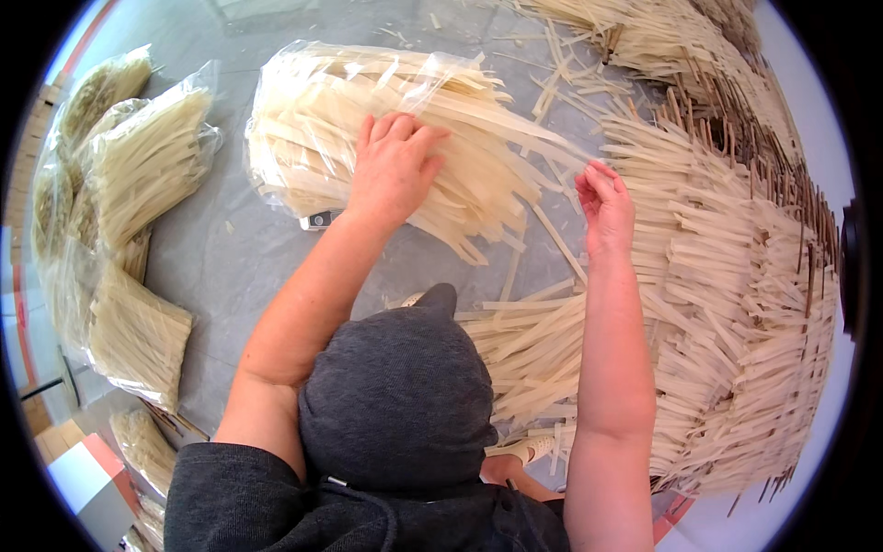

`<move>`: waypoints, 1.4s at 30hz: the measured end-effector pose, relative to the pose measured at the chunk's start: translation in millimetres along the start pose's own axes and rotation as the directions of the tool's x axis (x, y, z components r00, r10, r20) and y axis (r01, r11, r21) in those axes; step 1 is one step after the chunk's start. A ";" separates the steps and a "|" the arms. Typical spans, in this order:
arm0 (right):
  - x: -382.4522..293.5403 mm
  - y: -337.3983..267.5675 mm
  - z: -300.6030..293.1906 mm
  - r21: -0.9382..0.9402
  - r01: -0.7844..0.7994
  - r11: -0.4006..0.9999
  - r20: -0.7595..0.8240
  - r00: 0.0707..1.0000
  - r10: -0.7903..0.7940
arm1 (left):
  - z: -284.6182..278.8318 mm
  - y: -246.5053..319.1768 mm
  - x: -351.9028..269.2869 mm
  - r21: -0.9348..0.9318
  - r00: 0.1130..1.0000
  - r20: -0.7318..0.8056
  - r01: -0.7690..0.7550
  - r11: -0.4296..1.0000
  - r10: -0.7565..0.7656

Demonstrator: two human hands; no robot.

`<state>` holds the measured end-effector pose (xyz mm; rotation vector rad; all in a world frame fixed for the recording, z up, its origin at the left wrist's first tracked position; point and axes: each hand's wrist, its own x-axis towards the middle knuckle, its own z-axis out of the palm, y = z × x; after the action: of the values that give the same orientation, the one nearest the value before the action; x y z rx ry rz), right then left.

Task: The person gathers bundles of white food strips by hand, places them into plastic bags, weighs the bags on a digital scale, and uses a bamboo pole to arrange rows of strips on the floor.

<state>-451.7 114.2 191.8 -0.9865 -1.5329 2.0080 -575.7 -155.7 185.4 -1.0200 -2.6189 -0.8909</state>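
Observation:
A clear plastic bag (276, 90) lies on its side on the grey floor, filled with pale dried flat noodles (483, 186). Their ragged ends fan out of its mouth towards the right. My left hand (397, 162) rests palm down on the bundle at the bag's mouth, fingers spread. At the right, my right hand (606, 200) has its fingers curled at the tapering tip of a long pale bunch of noodle strips (531, 131); whether bag film is in that pinch too is unclear. Under the bag, the corner of a silver device (321, 221) with a dark panel shows.
Filled clear bags of noodles (148, 165) line the left side. A large stack of noodles on thin sticks (717, 262) curves along the right. Loose strips (552, 83) litter the grey floor (227, 276). A white and red box (93, 483) stands at lower left.

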 end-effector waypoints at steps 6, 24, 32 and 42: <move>3.3 -2.3 6.0 -0.761 0.612 0.216 0.256 0.588 -0.767 | 2.2 -1.0 1.1 0.045 0.999 -0.002 0.038 0.998 -0.038; -33.7 12.5 -60.1 -0.843 0.397 0.361 0.329 0.914 -0.237 | 2.6 -4.5 1.9 0.108 0.996 -0.032 0.087 0.990 -0.084; -140.8 154.8 -198.6 -0.676 -0.087 0.732 -0.203 0.976 -0.072 | -21.5 12.7 17.9 -0.206 0.977 -0.208 -0.080 0.975 0.036; -124.1 116.6 -135.6 -0.543 -0.025 0.839 -0.146 0.987 -0.065 | -83.1 28.9 27.8 -0.774 0.774 -0.516 -0.238 0.587 -0.367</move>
<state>-258.8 80.0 96.9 -1.2953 -2.0620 1.4452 -580.1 -173.3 275.9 -0.5376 -1.6017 -2.1375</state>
